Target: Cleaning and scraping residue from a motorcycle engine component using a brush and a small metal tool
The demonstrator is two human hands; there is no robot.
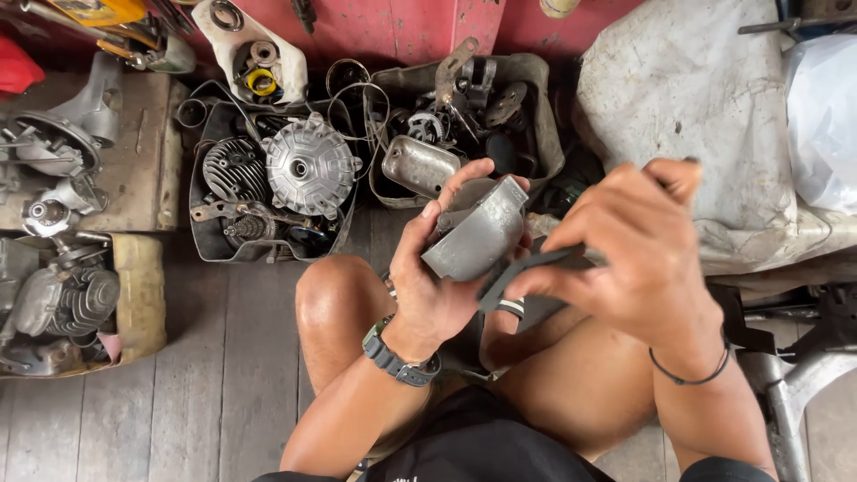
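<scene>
My left hand [433,268] grips a curved grey metal cover [478,234] from below, thumb along its left edge, holding it over my knees. My right hand [638,250] pinches a dark strip of abrasive sheet [527,266] and presses its end against the lower edge of the cover. A dark watch [397,357] sits on my left wrist and a thin black band [692,375] on my right wrist. I am squatting on a wooden plank floor [178,402].
A black tub [201,241] ahead holds a finned cylinder and a round metal hub [308,165]. A second tub [544,134] holds a chrome cover and small parts. Engine pieces [58,299] lie at left. A dirty white sack [696,107] sits at right, with a metal frame [794,384] below.
</scene>
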